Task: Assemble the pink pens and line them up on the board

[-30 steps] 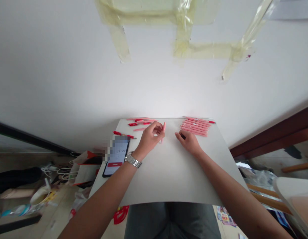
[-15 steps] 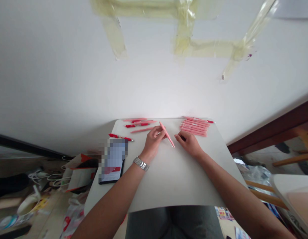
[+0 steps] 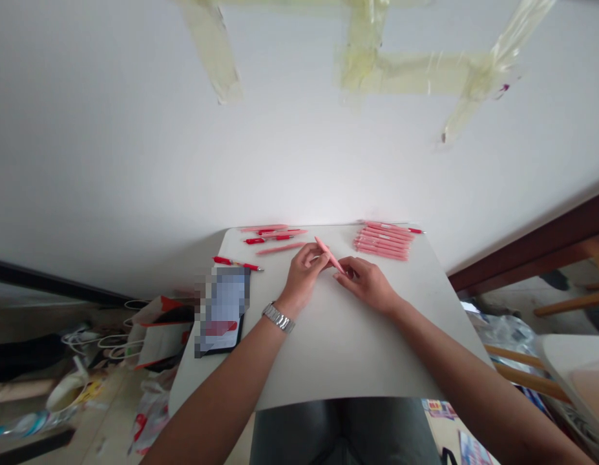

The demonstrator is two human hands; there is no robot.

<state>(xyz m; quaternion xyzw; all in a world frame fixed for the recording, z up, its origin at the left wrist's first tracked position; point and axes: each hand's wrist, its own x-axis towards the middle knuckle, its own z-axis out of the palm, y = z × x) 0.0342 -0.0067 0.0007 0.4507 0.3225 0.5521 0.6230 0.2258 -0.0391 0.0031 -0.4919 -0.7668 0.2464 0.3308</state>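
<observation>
A pink pen is held slantwise above the white table. My left hand, with a metal-band watch at the wrist, pinches its upper part between thumb and fingers. The pen's lower tip lies between the thumb and fingers of my right hand, which hide it. Beyond my left hand lie loose pink pens and red pens. Past my right hand is a tight row of several pink pens.
A phone lies at the table's left side, with a red pen just above it. The table's far edge meets a white wall with yellowed tape. A bucket and bags stand on the floor at left; a chair is at right.
My right hand has moved left to the pen's lower tip and closed round it. Before, it was apart from the pen. My left hand keeps its hold; the view has shifted slightly.
</observation>
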